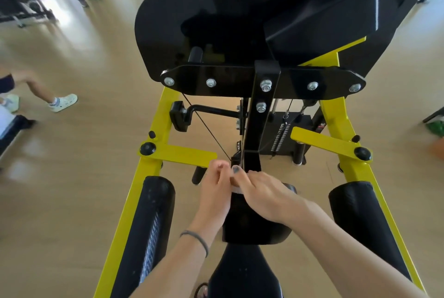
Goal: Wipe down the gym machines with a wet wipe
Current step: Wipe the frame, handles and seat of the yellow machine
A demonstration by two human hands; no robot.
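A: Right now both hands meet at the centre of the machine. The left hand [216,189] has its fingers curled in, thumb up, and seems to pinch the edge of a small pale wet wipe [236,189], of which only a sliver shows between the two hands.

B: And the right hand [266,195]?

A: It lies flatter, palm down over the wipe, fingers bent round the top of the narrow black upright post [252,165]. I'd judge it is pressing the wipe against the post while the left steadies or gathers the cloth, but the wipe is mostly hidden, so which hand truly grips it I cannot tell for sure.

B: Why there?

A: That post sits just above the black padded seat block [254,225], a spot users likely touch, so it makes sense to rub it. Two hands let the cloth wrap round a thin bar.

B: What lies around?

A: On each side, a long black foam roller pad [149,225] and its twin [360,225], mounted on the bright yellow steel frame [336,119]. Beyond stands the large glossy black shroud [240,21] with silver bolts, over a tan wood-look floor [84,177].

B: Progress?

A: Those pads and the frame would probably still need wiping, though nothing shows whether they are clean.
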